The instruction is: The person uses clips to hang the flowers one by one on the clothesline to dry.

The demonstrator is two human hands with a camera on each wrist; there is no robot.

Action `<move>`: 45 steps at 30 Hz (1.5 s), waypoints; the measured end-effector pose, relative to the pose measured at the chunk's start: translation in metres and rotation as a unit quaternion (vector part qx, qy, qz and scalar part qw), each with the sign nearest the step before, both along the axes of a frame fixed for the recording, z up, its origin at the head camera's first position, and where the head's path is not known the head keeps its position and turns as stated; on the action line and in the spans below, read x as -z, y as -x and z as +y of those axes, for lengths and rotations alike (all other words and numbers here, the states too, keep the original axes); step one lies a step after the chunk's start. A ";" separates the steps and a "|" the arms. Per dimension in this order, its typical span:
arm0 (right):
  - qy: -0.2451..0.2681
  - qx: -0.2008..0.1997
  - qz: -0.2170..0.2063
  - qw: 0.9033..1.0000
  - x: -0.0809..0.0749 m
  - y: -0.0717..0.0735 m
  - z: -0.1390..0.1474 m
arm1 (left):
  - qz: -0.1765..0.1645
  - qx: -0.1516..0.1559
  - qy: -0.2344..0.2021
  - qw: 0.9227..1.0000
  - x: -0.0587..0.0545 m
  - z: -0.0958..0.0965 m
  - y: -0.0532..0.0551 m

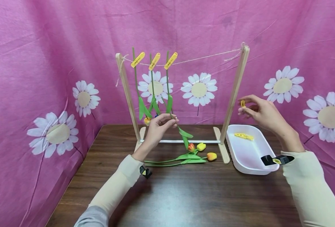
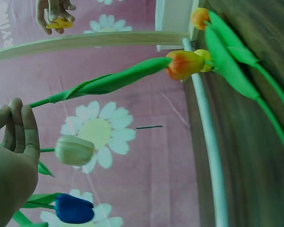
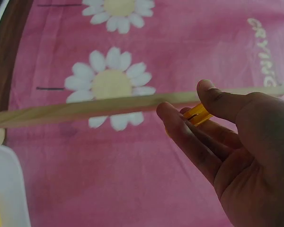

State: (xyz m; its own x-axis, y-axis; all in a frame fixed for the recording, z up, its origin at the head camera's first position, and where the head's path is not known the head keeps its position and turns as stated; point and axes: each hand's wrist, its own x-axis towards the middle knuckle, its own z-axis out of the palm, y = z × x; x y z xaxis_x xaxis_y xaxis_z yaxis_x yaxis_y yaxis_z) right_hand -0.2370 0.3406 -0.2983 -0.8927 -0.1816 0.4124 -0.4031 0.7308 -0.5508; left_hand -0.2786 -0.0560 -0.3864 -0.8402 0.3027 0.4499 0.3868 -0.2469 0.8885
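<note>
Your left hand (image 1: 161,124), fingertips closed, pinches an orange-red fake tulip (image 2: 116,84) by its stem, so its bloom points down. Your right hand (image 1: 259,111), half curled, pinches a yellow plastic clip (image 1: 242,103). Above your left, three yellow plastic clips (image 1: 155,61) keep green-stemmed flowers (image 1: 155,106) upside down on pale string (image 1: 207,57).

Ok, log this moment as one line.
left hand: pinches tulip | right hand: holds yellow clothespin | string: three clipped tulips | table: two loose tulips

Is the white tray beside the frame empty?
No, at least one yellow clip lies inside the white tray, toward its far end.
</note>
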 end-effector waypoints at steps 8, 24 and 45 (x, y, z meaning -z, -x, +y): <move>-0.012 0.020 0.034 0.999 -0.017 -0.011 -0.017 | 0.033 -0.017 0.019 0.999 -0.021 0.004 0.001; 0.028 -0.055 0.071 0.996 -0.041 -0.015 -0.072 | 0.066 -0.043 0.057 0.995 -0.063 0.015 0.005; 0.082 -0.097 0.125 0.984 -0.062 0.002 -0.121 | 0.090 -0.048 -0.003 0.995 -0.102 0.038 0.029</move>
